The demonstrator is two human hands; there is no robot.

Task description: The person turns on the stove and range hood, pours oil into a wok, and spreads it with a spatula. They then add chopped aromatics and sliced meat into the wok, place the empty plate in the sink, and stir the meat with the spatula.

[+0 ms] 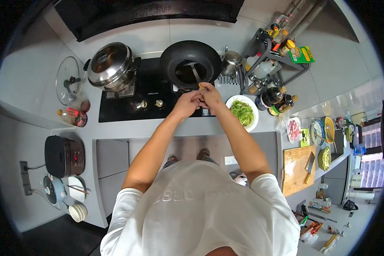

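A black wok (166, 57) stands on the right side of the black glass stove (128, 109), with dark liquid or a shiny surface at its bottom. A spatula (195, 72) slants out of the wok toward me, and my right hand (210, 96) is closed round its yellowish handle end. Close beside it, my left hand (187, 105) has its fingers curled in and touching the right one near the wok's front rim. What the left fingers hold, if anything, is hidden. A white plate of shredded green vegetables (242, 112) sits just right of my right hand.
Left of the wok stands a lidded steel pot (111, 66). Sauce bottles (271, 97) and a spice rack (264, 64) are at the right. Along the right counter are a plate of sliced raw meat (293, 130) and a cutting board (292, 170) with a cleaver (309, 166).
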